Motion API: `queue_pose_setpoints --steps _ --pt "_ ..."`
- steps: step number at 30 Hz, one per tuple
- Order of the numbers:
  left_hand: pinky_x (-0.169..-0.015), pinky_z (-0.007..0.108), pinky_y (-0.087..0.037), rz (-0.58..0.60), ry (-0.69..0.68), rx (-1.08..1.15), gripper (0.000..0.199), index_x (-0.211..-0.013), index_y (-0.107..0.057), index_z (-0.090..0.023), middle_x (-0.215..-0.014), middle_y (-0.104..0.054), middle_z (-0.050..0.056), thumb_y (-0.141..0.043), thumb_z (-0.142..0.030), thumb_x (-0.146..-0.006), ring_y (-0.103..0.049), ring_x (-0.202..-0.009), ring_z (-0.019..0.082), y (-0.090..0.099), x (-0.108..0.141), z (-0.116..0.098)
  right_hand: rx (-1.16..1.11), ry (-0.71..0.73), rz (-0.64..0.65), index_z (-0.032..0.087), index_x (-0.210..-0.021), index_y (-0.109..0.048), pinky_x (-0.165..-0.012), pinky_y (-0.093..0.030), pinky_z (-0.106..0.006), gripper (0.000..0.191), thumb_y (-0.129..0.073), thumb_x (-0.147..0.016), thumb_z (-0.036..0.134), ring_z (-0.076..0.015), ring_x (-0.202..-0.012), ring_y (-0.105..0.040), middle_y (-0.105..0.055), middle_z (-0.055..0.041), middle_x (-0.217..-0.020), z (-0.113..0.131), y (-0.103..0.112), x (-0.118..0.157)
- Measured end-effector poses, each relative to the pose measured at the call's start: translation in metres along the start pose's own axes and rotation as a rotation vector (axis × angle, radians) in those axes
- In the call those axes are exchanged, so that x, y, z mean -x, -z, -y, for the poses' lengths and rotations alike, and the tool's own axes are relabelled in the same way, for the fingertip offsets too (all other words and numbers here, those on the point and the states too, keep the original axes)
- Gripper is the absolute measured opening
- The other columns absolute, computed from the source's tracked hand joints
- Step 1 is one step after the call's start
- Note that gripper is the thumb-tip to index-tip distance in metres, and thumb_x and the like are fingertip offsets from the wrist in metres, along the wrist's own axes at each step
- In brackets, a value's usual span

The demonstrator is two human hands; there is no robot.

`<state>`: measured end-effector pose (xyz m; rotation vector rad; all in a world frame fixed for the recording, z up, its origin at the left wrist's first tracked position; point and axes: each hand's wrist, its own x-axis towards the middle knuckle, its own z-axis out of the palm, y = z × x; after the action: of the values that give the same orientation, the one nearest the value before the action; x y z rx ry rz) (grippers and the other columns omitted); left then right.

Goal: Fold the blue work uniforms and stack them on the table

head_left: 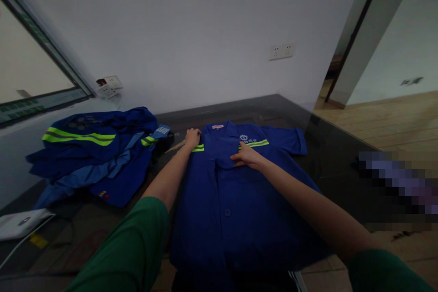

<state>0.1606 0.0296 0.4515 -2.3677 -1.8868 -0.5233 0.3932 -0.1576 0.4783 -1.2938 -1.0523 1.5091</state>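
Observation:
A blue short-sleeved work shirt [236,191] lies front up on the dark table, its collar toward the wall. Yellow-green reflective strips cross its chest, and a white logo shows on the right side. My left hand [193,138] is closed at the shirt's left shoulder, where the left sleeve is not visible. On the chest rests my right hand [247,155], just below the logo, with its fingers apart and touching the cloth.
Several crumpled blue garments [99,146] are piled on the table [328,164] at the left. A white device [22,223] with a cable lies at the near left. Wall sockets [281,51] are above the table, and a blurred-out patch is at the right.

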Motion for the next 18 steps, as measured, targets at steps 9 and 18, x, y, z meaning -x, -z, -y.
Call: queue_pose_setpoints --steps 9,18 --pt "-0.109 0.038 -0.032 -0.001 -0.014 -0.015 0.047 -0.136 -0.044 -0.014 -0.138 -0.047 0.017 -0.045 -0.026 -0.091 -0.040 -0.131 0.027 0.002 0.015 -0.024 0.003 0.017 -0.057 0.026 -0.141 -0.015 -0.052 -0.060 -0.027 0.091 -0.058 -0.069 -0.008 -0.0092 -0.048 -0.060 -0.054 0.0062 -0.078 -0.003 -0.004 0.022" --pt "-0.109 0.057 -0.026 0.220 -0.001 0.033 0.066 -0.149 -0.030 -0.025 -0.152 -0.035 0.013 -0.033 -0.058 -0.092 -0.028 -0.141 0.036 -0.012 0.030 -0.040 -0.011 0.043 0.104 0.022 -0.146 -0.013 -0.057 -0.060 -0.025 0.097 -0.060 -0.067 -0.007 -0.0109 -0.053 -0.064 -0.057 0.0055 -0.074 -0.006 -0.002 0.034"
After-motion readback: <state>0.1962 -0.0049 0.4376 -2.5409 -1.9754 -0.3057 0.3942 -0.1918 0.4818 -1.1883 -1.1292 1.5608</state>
